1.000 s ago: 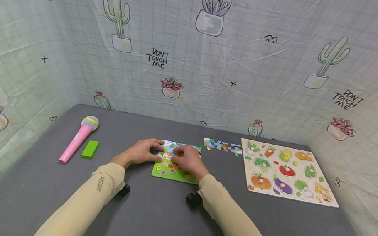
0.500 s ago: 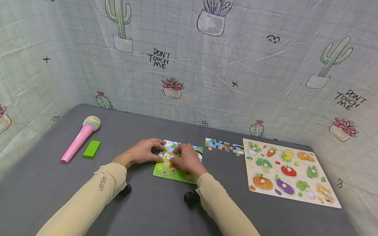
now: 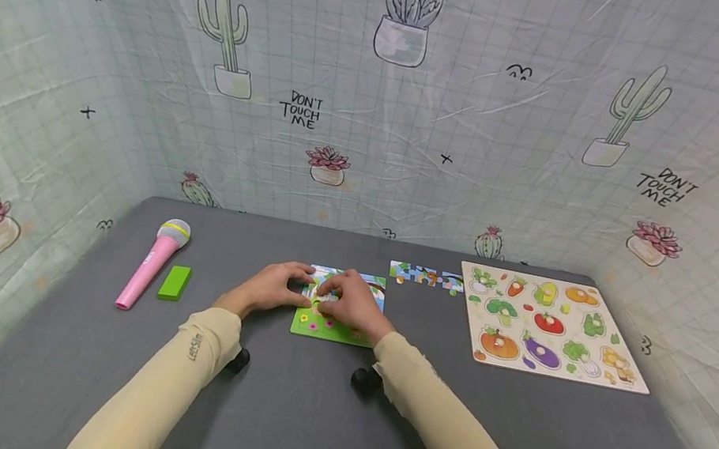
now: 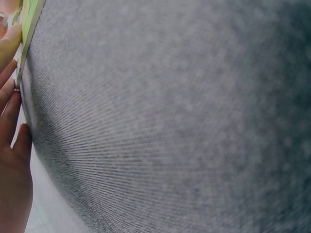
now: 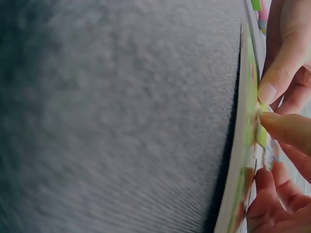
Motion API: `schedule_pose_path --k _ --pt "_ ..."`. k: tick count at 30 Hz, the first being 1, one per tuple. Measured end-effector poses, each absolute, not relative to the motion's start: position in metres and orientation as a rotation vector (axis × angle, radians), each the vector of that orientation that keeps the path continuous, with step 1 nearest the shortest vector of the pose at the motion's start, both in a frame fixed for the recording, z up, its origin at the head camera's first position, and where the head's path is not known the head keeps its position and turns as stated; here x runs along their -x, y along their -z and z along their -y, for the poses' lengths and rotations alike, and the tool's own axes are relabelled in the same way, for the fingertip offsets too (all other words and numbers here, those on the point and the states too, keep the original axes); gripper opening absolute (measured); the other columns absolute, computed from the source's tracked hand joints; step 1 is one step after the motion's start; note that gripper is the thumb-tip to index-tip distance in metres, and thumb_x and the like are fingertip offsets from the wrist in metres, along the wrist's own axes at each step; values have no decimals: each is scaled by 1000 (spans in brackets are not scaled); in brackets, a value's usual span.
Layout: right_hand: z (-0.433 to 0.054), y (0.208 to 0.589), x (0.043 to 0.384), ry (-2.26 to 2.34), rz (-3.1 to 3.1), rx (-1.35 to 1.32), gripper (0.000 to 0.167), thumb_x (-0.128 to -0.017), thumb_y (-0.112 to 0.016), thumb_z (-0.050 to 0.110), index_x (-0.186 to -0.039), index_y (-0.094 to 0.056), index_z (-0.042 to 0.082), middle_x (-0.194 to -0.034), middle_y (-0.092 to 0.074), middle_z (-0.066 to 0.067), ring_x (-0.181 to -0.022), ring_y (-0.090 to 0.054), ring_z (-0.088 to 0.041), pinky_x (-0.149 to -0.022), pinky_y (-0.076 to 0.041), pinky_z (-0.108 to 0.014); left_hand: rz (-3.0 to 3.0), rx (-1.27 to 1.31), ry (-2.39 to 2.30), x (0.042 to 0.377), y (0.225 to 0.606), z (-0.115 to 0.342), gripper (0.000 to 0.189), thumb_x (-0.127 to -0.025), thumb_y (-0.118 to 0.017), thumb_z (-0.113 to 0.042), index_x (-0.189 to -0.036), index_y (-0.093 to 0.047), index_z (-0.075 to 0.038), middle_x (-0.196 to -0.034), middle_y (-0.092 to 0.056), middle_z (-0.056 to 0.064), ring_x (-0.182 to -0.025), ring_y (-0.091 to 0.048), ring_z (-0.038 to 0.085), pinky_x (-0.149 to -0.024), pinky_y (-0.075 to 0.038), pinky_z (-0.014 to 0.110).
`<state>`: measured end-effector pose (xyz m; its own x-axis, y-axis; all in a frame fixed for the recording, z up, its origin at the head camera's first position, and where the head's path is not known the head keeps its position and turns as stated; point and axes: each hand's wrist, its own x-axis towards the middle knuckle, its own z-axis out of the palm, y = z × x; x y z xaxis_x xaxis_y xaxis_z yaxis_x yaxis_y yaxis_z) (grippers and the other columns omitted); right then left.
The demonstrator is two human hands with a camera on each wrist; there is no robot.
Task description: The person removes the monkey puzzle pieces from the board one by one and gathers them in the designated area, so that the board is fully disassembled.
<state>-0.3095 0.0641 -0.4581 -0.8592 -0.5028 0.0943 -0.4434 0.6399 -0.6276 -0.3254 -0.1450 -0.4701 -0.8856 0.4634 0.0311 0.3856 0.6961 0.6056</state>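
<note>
A jigsaw puzzle board (image 3: 340,336) with a bright green border and a house-and-flowers picture lies flat on the table. My left hand (image 3: 268,290) rests at its left edge, thumb and fingers spread apart and touching the board. In the left wrist view, fingers of the left hand (image 4: 13,165) lie along the board's edge. Over the middle of the board is my right hand (image 3: 352,305). The right wrist view has its thumb and fingers pinching a tilted puzzle piece (image 5: 263,136), near the left thumb (image 5: 272,87). The right hand covers part of the picture.
Several loose puzzle pieces (image 3: 426,276) lie behind the board to the right. A wooden vegetable puzzle (image 3: 561,348) is at the right. On the left lie a pink toy microphone (image 3: 152,264) and a green block (image 3: 174,283). A patterned cloth (image 3: 386,117) hangs behind the table.
The right hand has shifted slightly left over the board, uncovering more of its right side. The left hand stays at the left edge.
</note>
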Motion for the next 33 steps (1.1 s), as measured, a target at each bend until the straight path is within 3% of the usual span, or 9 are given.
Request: schedule_pose_path --k 6,14,18,25,33 --pt "-63 459 310 1056 -2770 764 21 -88 -73 11 -109 -73 9 -104 -50 -9 -83 -48 -18 -71 -44 -31 -2775 -695 -959 327 470 146 45 -88 -75 -27 -125 -65 -3 -147 -48 10 -138 -38 33 -113 -32 50" --pt "-67 460 312 1095 -2731 819 20 -92 -66 5 -110 -74 7 -111 -56 -10 -99 -55 -24 -83 -51 -37 -2773 -697 -934 326 470 147 45 -89 -74 -29 -125 -65 -3 -147 -47 10 -138 -38 33 -113 -32 50" --pt "-69 460 314 1135 -2702 710 23 -96 -61 10 -117 -72 9 -118 -63 -8 -108 -59 -26 -89 -52 -39 -2766 -685 -947 326 470 146 43 -89 -74 -28 -124 -66 -4 -147 -47 10 -139 -37 34 -113 -32 51" --pt "-77 456 313 1228 -2655 498 25 -96 -63 14 -120 -69 9 -129 -59 -11 -116 -56 -30 -90 -52 -42 -2782 -704 -952 326 471 148 41 -88 -75 -29 -122 -68 -7 -146 -49 9 -138 -39 32 -113 -32 49" --pt "-103 453 313 1407 -2580 335 28 -98 -60 13 -125 -66 12 -136 -53 -11 -110 -57 -28 -80 -52 -40 -2789 -791 -960 326 475 150 40 -88 -74 -27 -122 -69 -7 -144 -51 10 -137 -41 33 -113 -33 50"
